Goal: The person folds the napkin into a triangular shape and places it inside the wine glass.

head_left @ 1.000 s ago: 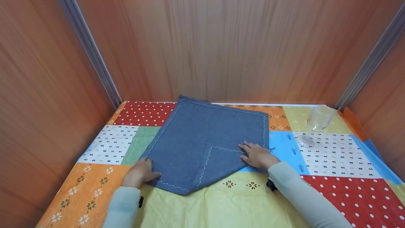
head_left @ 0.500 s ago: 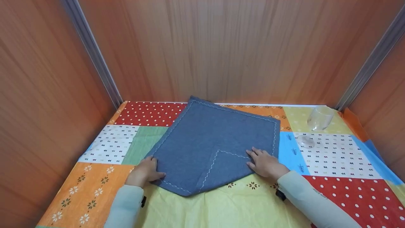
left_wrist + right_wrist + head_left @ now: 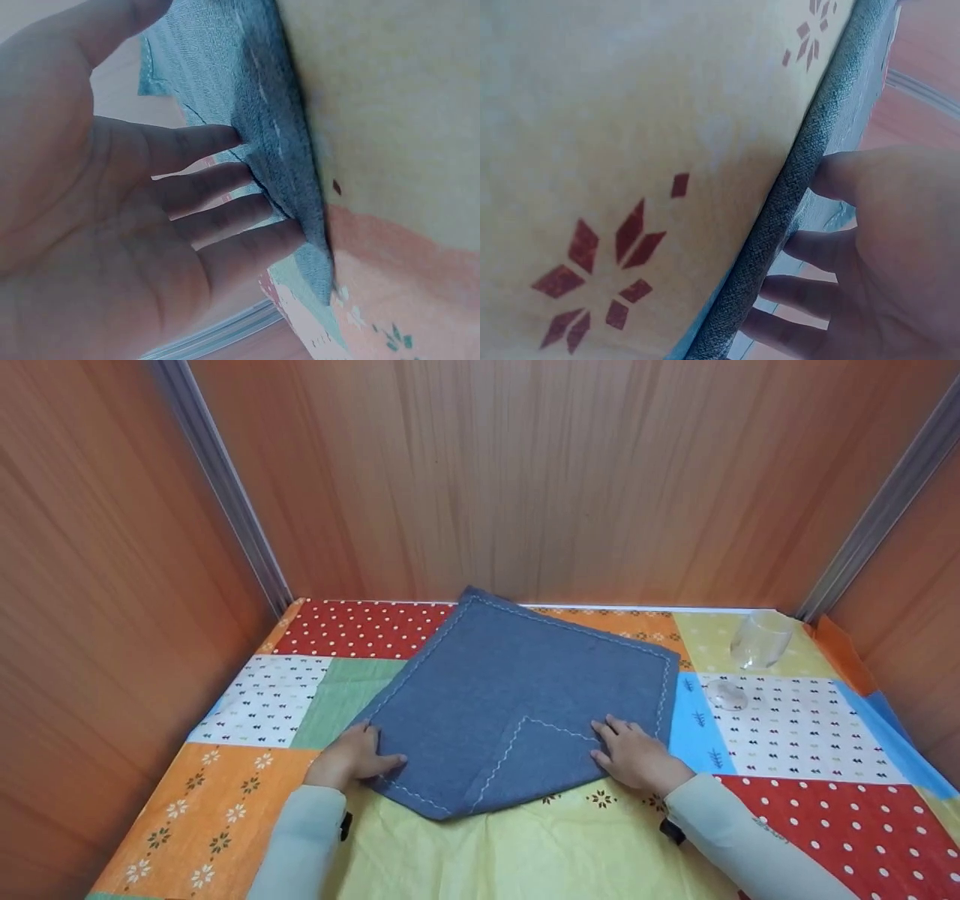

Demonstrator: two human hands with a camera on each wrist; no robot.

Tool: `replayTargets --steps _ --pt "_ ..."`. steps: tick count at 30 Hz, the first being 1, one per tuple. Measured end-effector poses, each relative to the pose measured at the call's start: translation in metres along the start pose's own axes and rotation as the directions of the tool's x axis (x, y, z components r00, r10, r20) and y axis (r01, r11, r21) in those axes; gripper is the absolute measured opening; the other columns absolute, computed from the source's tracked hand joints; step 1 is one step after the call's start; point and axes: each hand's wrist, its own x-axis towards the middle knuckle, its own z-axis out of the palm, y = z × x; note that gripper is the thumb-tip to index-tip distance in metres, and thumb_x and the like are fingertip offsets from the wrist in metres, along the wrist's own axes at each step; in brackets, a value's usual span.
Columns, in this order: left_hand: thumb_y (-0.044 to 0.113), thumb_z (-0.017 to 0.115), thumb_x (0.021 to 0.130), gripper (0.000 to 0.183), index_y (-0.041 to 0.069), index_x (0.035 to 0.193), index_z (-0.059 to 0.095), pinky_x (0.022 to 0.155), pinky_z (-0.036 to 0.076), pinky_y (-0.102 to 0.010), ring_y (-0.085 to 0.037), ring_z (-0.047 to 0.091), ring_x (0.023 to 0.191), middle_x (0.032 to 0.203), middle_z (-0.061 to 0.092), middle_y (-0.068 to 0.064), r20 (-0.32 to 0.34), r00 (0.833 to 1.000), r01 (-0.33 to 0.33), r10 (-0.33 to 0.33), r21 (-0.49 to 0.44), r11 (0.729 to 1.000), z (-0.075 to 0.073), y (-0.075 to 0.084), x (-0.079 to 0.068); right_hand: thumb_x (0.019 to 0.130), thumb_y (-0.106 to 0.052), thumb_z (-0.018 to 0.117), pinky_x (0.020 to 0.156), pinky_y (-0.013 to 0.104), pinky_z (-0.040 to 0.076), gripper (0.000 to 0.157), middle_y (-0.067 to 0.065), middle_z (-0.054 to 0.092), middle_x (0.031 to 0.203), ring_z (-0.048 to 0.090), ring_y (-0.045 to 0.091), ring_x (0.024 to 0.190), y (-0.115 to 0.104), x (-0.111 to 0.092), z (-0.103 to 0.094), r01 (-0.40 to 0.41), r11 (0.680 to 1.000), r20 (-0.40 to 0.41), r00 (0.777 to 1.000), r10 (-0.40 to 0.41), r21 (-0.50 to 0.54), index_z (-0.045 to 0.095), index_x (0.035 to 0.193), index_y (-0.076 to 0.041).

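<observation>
A grey-blue cloth (image 3: 540,660) with pale wavy stitching along its borders lies on the tablecloth, one corner reaching up to the back wall. At its front right a triangular part with its own stitched edge shows, as if folded over. My left hand (image 3: 352,756) rests on the cloth's front left edge, thumb spread on top. In the left wrist view its fingers (image 3: 217,184) are nearly straight and touch the cloth's edge. The right hand (image 3: 637,754) lies on the front right edge; its extended fingers (image 3: 810,296) touch the rim in the right wrist view.
A clear stemmed glass (image 3: 761,640) stands at the back right, its round foot on a white patterned square. Beneath everything is a patchwork tablecloth (image 3: 247,810). Wood-grain panels (image 3: 510,480) enclose the table at the back, left and right.
The cloth has slid to the right and turned slightly, its right corner coming lower. Both hands have shifted right with it, still on its front edges. The glass has stayed in place.
</observation>
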Motion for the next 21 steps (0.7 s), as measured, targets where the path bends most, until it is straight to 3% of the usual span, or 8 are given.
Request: replayTargets --steps 12,21 --pt "0.048 0.064 0.095 0.093 -0.017 0.149 0.025 0.114 0.02 -0.061 -0.051 0.011 0.146 0.158 0.014 -0.035 0.012 1.0 0.009 -0.009 -0.01 1.0 0.0 0.001 0.034 0.104 -0.029 0.055 0.103 0.062 0.037 0.055 0.033 0.041 0.145 0.04 0.053 0.131 -0.007 -0.009 -0.001 -0.018 1.0 0.01 1.0 0.018 -0.01 0.045 0.146 0.005" --pt "0.049 0.067 0.092 0.096 -0.013 0.151 0.025 0.115 0.018 -0.059 -0.048 0.011 0.147 0.159 0.015 -0.033 -0.004 1.0 -0.016 0.016 -0.066 0.998 -0.005 0.0 0.053 0.102 -0.03 0.058 0.093 0.061 0.045 0.055 0.032 0.049 0.124 0.049 0.048 0.115 -0.011 -0.014 -0.002 -0.017 0.999 0.007 1.0 0.017 -0.031 0.048 0.141 0.007"
